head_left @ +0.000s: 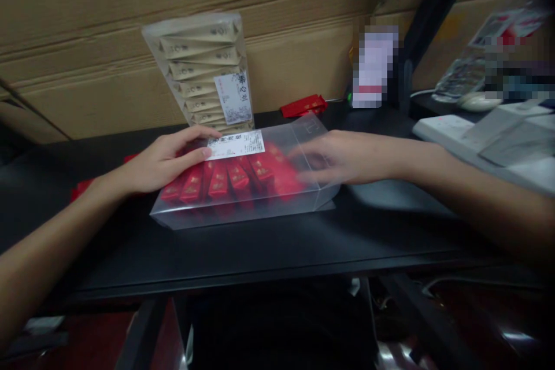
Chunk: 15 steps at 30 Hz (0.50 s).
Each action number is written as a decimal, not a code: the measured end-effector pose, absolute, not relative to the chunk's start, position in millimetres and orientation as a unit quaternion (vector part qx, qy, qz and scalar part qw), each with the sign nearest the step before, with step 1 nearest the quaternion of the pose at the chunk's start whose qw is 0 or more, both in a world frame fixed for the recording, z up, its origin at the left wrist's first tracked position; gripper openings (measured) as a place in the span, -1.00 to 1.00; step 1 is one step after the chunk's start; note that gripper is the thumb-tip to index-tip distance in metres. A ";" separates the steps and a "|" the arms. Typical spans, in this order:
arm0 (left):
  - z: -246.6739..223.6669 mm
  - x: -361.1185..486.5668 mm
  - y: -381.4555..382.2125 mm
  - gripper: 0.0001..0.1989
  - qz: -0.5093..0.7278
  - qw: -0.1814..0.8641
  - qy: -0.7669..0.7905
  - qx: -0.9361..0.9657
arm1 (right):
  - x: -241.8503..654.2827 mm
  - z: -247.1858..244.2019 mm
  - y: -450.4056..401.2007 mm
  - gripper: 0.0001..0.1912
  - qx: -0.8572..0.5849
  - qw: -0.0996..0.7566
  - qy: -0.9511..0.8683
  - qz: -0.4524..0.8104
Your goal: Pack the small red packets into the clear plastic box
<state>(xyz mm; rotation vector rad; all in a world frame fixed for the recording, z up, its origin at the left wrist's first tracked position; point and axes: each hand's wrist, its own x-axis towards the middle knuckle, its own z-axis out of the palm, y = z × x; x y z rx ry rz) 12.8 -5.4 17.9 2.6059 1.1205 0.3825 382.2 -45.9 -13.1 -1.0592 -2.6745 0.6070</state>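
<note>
A clear plastic box lies on its side on the black table, its right end open. Several red packets with gold print stand in a row inside it. My left hand holds the box at its left, the thumb by the white label on top and the other fingers over the far edge. Through the open end, my right hand reaches into the box, blurred by motion. Its fingers are around a smeared red packet at the right of the row.
Behind the box, a clear pack of beige packets leans upright against the cardboard. A red packet lies at the back. More red shows under my left forearm. A pixelated phone-like object and white boxes stand right.
</note>
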 end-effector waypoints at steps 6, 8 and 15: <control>19.3 13.3 -8.0 -0.55 0.139 0.136 0.384 0.902 | 378.5 -15.4 -42.5 -0.46 -0.342 0.104 -0.919 0.168; 19.0 12.5 -8.0 -0.56 0.141 0.135 0.379 0.904 | 376.5 -15.0 -43.1 -0.47 -0.347 0.103 -0.919 0.159; 17.1 9.5 -7.2 -0.59 0.151 0.149 0.357 0.910 | 371.2 -13.9 -46.8 -0.53 -0.345 0.138 -0.903 0.218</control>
